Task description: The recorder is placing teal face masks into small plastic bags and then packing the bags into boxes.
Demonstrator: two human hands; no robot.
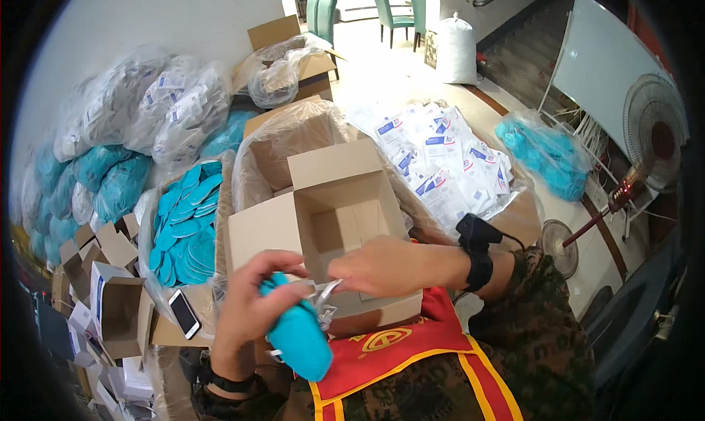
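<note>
My left hand (248, 303) is closed around a turquoise, rounded, soft-looking piece (301, 342) in front of my body. With its fingers pinched, my right hand (400, 265) grips a whitish strap (324, 297) at the upper edge of that piece. Whether the strap is fixed to it I cannot tell. Both hands are over the near edge of an open cardboard box (345, 230), whose flaps are spread. On its left, many flat turquoise pieces (187, 226) lie heaped in a lined carton. White printed packets (448, 164) fill another lined carton to the right.
A phone (184, 314) lies on cardboard near my left hand. Small open boxes (117, 311) crowd the left side, below bulging plastic bags (139, 105). A plastic-lined carton (286, 149) stands behind the open box. To the right are a bag of turquoise pieces (547, 156) and a standing fan (653, 134).
</note>
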